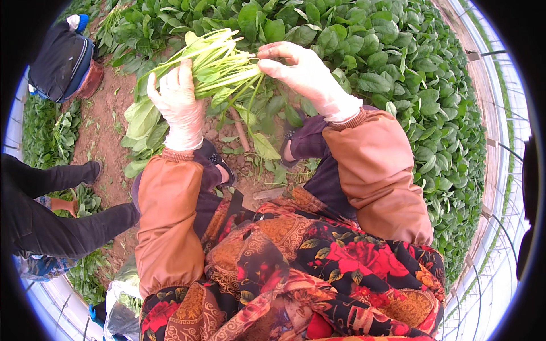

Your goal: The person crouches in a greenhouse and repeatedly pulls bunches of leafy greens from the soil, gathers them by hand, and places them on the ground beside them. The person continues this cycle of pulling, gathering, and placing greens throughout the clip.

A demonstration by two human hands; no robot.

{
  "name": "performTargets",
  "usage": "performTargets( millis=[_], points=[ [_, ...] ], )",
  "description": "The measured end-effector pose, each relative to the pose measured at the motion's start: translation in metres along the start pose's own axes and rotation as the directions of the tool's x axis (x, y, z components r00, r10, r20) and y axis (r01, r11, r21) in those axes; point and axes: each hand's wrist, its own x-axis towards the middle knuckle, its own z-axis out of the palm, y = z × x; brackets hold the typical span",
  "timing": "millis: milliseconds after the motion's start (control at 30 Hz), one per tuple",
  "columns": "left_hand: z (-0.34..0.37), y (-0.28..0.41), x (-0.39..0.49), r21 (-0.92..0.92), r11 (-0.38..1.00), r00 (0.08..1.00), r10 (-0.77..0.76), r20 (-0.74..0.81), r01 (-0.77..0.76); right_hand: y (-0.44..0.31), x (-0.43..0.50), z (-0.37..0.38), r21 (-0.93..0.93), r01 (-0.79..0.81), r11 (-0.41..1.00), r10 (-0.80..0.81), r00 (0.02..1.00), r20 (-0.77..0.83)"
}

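My left hand (179, 96), in a thin whitish glove, is closed around a bunch of spinach (222, 70). The pale stems point up and to the right, while the broad leaves hang below the hand at the left. At the root ends, my right hand (294, 70), also gloved, has its thumb and forefinger held close to the stem tips; whether they pinch a stem cannot be told. Some stems and a yellowish leaf (265, 146) dangle beneath the bunch. Brown sleeve covers reach down both of my forearms.
Dense spinach plants (409, 85) grow ahead and to the right. Bare soil (100, 128) with leaf scraps runs at the left, where a person in dark trousers (55, 217) bends. A transparent plastic bag (121, 298) with greens stands lower left. Dark clothing (59, 64) lies over a reddish container (91, 81).
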Motion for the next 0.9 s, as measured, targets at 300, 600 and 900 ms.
performTargets(
  millis=[300, 600, 900],
  points=[
    [-0.004, 0.008, 0.006, -0.013, 1.000, 1.000, -0.001, -0.017, 0.001, 0.008, -0.002, 0.011, 0.223, -0.076, 0.972, 0.089, 0.995, -0.050],
    [-0.004, 0.005, 0.004, -0.012, 1.000, 0.999, 0.006, -0.031, -0.006, -0.008, -0.002, -0.014, -0.077, -0.207, 0.975, 0.192, 0.968, -0.162],
    [0.007, 0.015, -0.001, -0.366, 0.919, 0.985, -0.171, -0.027, 0.149, 0.003, -0.003, 0.017, 0.329, -0.076, 0.941, 0.006, 0.977, 0.211]
  ],
)
